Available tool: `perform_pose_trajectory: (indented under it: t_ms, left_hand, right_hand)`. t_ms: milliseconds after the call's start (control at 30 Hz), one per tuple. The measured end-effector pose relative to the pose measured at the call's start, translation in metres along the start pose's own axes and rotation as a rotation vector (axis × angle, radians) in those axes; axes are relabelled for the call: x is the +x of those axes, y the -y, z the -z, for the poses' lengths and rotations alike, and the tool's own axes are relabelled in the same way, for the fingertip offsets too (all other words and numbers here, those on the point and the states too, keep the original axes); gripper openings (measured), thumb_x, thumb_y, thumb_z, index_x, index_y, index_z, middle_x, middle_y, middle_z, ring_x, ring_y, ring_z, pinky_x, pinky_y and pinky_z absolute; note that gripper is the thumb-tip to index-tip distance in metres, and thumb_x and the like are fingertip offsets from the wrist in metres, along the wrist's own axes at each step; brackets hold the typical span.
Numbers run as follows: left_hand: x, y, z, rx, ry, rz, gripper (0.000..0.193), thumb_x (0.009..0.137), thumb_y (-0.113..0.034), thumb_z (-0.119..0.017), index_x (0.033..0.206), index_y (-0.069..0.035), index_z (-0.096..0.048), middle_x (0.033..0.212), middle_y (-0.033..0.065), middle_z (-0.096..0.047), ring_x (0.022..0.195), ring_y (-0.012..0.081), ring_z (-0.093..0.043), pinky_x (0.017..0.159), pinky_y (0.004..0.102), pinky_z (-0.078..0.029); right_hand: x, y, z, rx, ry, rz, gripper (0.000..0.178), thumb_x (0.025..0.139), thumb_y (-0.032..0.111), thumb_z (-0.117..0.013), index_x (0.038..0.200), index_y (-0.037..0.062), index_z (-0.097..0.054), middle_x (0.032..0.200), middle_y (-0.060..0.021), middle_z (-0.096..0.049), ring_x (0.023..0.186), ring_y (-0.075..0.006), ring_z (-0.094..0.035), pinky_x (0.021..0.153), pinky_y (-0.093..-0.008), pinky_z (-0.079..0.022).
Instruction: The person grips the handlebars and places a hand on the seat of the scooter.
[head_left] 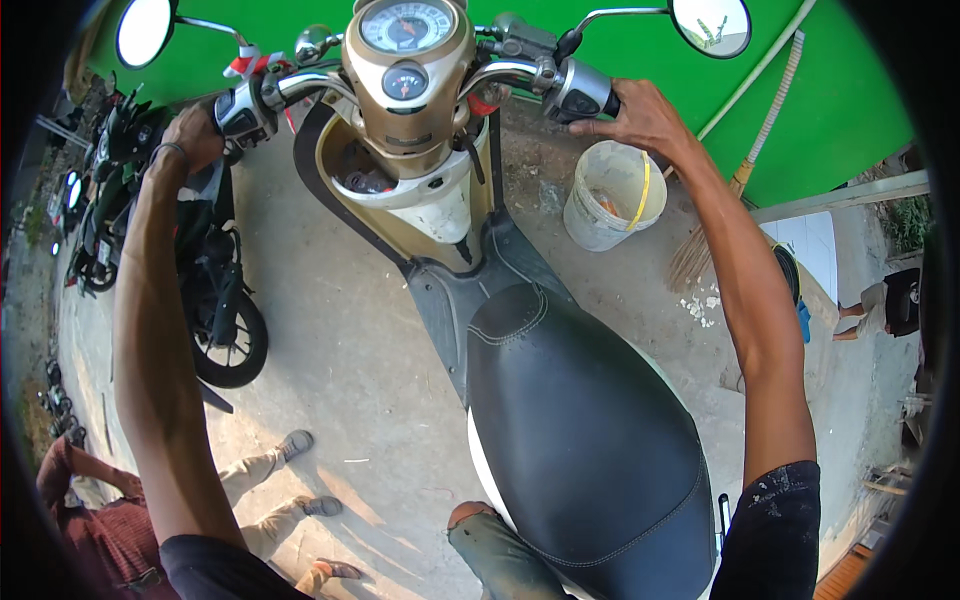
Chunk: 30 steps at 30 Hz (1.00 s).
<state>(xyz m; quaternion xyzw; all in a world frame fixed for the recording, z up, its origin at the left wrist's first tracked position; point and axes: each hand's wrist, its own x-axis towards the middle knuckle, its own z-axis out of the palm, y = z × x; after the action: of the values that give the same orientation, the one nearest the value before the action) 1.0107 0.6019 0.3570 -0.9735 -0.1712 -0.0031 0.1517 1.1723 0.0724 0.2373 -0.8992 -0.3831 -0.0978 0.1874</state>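
Observation:
A scooter with a gold and white front [410, 125] and a long black seat [590, 440] stands in front of me. My left hand [192, 138] is closed around the left handlebar grip, beside the grey switch housing [243, 112]. At the other end of the bar, my right hand [645, 118] is wrapped round the right grip, its thumb beneath the right switch housing [580, 90]. Both grips are mostly covered by my hands. Between them sit a round speedometer [405, 25] and a smaller gauge [404, 82]. The open front pocket [350, 165] holds items I cannot make out.
A whitish bucket [590, 225] with a yellow handle stands right of the scooter, near a broom [735, 185]. Ahead is a green wall [820, 110]. Parked motorcycles [215, 290] line the left. A person in a reddish top [105, 535] is at lower left; another person [868, 308] is far right.

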Motion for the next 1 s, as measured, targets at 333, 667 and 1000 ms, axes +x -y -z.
perform_pose_trajectory:
  t_ms: [333, 667, 1000]
  left_hand:
    - [-0.029, -0.044, 0.002, 0.072, -0.365, 0.085, 0.031, 0.07, -0.014, -0.062, 0.099, -0.008, -0.069, 0.094, 0.0199, -0.069, 0.09, 0.0373, -0.066, 0.08, 0.0464, -0.052]
    - [-0.038, -0.066, 0.019, 0.022, -0.292, 0.229, 0.021, 0.064, -0.011, -0.063, 0.081, -0.003, -0.072, 0.081, 0.0193, -0.068, 0.081, 0.034, -0.068, 0.073, 0.0419, -0.054]
    - [-0.045, -0.07, 0.021, -0.021, -0.335, 0.2, 0.022, 0.062, -0.01, -0.062, 0.081, -0.006, -0.071, 0.078, 0.0181, -0.068, 0.078, 0.0347, -0.067, 0.072, 0.0421, -0.054]
  right_hand:
    - [0.001, -0.018, -0.002, -0.142, -0.073, -0.047, 0.082, 0.063, 0.067, -0.076, 0.108, -0.0014, -0.064, 0.087, -0.0194, -0.068, 0.083, -0.0347, -0.066, 0.078, -0.0429, -0.05]
    - [-0.006, -0.016, -0.009, -0.289, -0.208, 0.006, 0.079, 0.069, 0.07, -0.07, 0.107, 0.0001, -0.064, 0.072, -0.0144, -0.064, 0.065, -0.03, -0.063, 0.065, -0.041, -0.049]
    - [-0.009, -0.02, -0.015, -0.378, -0.308, 0.053, 0.09, 0.068, 0.074, -0.067, 0.111, -0.0049, -0.062, 0.078, -0.0167, -0.067, 0.068, -0.0312, -0.067, 0.061, -0.0398, -0.053]
